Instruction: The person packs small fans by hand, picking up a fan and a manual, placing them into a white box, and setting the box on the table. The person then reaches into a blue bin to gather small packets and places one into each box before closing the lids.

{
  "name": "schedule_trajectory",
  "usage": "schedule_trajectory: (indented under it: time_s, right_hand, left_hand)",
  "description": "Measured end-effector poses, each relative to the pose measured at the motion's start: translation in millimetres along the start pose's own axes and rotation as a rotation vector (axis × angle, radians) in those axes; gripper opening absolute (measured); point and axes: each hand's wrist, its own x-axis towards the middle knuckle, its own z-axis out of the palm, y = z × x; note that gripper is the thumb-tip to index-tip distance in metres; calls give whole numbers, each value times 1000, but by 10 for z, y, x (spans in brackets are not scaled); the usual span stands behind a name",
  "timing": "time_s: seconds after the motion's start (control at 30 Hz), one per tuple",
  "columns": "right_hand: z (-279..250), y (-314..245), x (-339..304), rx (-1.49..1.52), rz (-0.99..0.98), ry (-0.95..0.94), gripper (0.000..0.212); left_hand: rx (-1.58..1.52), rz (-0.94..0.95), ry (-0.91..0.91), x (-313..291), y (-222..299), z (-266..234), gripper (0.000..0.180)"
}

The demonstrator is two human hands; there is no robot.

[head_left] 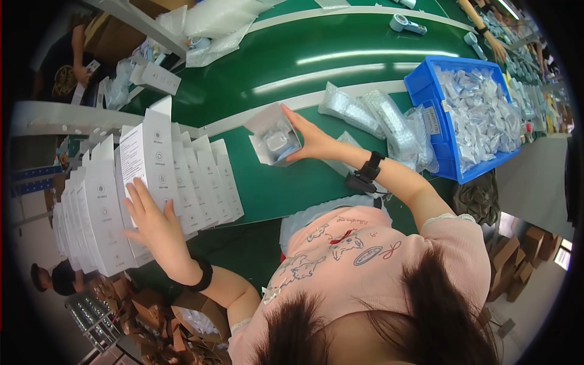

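My right hand (313,141) grips a small open white box (275,135) with a clear insert, holding it on the green belt (304,55). A dark wristband sits on that wrist. My left hand (153,220) lies flat with fingers spread on a fanned row of flat white cartons (182,182) with grey print, touching the raised carton at the front of the row. This wrist wears a dark band too.
A blue bin (439,137) full of small white packets stands at the right. Clear bubble-wrapped bundles (377,115) lie beside it. Another person's arm (486,30) reaches over the far belt. Tape dispensers (404,24) sit far back. Cardboard boxes (511,261) are on the floor.
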Motion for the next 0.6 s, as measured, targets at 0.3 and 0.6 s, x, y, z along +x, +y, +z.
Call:
schedule_trajectory:
  time_s: [0.3,0.6]
  right_hand:
    - [-1426,285,865,198,-139,663,110]
    - [-1847,1112,1076,-198,-212,807,107]
  left_hand:
    - [-619,455,-197,-436,647,-317,61]
    - [-441,376,-537,-942,1438,1286,61]
